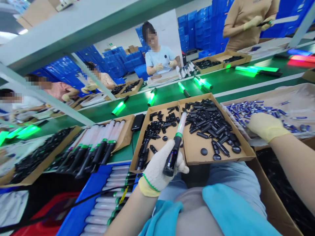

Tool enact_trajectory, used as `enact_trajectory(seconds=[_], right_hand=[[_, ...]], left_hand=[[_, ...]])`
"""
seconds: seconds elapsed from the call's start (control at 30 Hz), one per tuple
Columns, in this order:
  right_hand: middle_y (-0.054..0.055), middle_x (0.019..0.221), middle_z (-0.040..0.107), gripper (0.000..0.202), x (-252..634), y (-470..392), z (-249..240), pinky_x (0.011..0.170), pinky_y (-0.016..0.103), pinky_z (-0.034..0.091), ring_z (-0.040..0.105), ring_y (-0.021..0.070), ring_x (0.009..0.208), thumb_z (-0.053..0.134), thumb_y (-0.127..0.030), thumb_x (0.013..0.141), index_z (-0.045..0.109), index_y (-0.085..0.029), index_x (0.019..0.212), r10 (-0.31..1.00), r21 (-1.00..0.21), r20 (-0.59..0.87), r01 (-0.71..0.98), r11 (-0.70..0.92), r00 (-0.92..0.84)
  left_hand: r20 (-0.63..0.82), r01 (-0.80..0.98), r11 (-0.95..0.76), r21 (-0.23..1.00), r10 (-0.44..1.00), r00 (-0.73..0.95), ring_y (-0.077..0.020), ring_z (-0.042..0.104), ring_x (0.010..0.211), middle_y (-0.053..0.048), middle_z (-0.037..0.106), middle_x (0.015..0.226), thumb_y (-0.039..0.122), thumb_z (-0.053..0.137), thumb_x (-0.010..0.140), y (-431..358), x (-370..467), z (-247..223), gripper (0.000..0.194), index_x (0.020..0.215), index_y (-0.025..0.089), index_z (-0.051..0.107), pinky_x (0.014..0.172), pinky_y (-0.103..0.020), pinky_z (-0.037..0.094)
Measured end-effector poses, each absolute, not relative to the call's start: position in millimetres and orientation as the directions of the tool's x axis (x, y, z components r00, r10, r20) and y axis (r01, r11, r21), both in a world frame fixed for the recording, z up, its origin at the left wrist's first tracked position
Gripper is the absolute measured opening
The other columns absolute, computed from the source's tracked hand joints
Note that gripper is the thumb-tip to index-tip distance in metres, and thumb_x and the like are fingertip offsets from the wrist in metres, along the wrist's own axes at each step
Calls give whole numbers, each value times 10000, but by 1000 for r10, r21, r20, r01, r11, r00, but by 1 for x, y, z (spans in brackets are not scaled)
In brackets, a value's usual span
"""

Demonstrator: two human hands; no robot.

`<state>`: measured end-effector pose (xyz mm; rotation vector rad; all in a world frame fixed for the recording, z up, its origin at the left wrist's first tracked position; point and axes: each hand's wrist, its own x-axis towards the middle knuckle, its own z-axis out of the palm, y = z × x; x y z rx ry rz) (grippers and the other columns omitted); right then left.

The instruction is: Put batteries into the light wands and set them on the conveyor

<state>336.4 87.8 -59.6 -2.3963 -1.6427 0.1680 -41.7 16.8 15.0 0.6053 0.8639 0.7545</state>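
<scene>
My left hand [161, 165], in a white knit glove with a yellow cuff, is closed round the black handle of a light stick [180, 127]. The stick slants up and away, its clear tube unlit beyond a green band. Its handle's battery compartment is uncovered, with a blue battery [173, 156] visible inside. To the right, my right hand [267, 126], gloved in pale yellow, reaches into a lined box of blue-and-silver batteries [258, 108]. Its fingers are curled downward among them; what they hold, if anything, is hidden.
Before me stands a divided cardboard tray [194, 157] of black plastic caps and covers. Light sticks fill a blue crate [86, 196] and lie bundled at left [100, 141]. Beyond runs a green conveyor [167, 93] with glowing sticks. Co-workers sit across it; a metal beam [73, 36] crosses above.
</scene>
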Motion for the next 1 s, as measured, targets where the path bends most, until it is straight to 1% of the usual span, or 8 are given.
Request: enact_trajectory(seconds=[0.1,0.2,0.27,0.33,0.53,0.77,0.9,1.0], right_hand=[[126,633,599,294,306,71,-33,699,465,515,655,306,734,578,-269,857,619,-173,582,965,-195,172,967,-163,197],[89,1078,666,228,236,39,-1,839,405,526,644,246,959,480,-233,940,687,-211,1031,898,-189,390,937,295,-204],[92,1027,670,248,182,18,15,800,373,532,640,229,913,488,-100,891,675,-179,1033,687,-116,456,728,676,-566],[74,898,663,213,136,5,23,698,337,530,627,208,788,527,-34,833,672,-152,936,547,-59,469,593,803,-693],[53,821,641,177,79,3,14,604,335,521,597,199,688,531,-8,808,642,-145,791,394,1,463,446,895,-794],[133,1154,685,413,49,-5,-1,801,397,556,634,247,1035,364,-94,963,531,-86,1341,396,-145,523,379,914,-755],[95,1417,554,472,51,20,-9,979,388,505,516,216,1292,341,-118,978,479,-171,1427,555,-271,462,486,831,-691],[101,1310,633,392,49,58,-17,974,395,506,607,244,1179,377,-188,979,622,-176,1285,811,-361,279,726,585,-515]], left_hand=[[-479,-314,611,727,778,407,-150,527,483,-7,496,537,462,403,986,13,-47,12,515,617,144,571,594,-346,520],[-486,-302,615,728,774,406,-151,549,459,-13,502,509,489,428,973,13,-51,10,559,561,139,569,586,-328,528],[-502,-339,627,701,772,391,-151,555,440,-11,509,479,478,467,962,13,-52,9,535,567,141,597,582,-316,538],[-525,-408,638,653,770,362,-150,596,488,-23,586,528,418,521,953,14,-54,8,435,653,138,666,628,-299,560],[-556,-556,593,581,789,261,-166,701,931,-85,756,936,265,625,909,8,-78,2,224,1009,106,747,893,-242,547],[-469,-594,415,689,880,72,-157,706,798,-25,729,766,257,723,824,-3,-125,-3,79,848,182,732,789,-241,563],[-415,-601,409,687,899,137,-143,561,489,-1,546,493,441,597,905,5,-155,-6,359,697,153,649,634,-316,561],[-316,-616,276,738,948,46,-129,472,454,19,495,496,442,473,966,8,-179,-2,379,853,136,666,590,-326,531]])
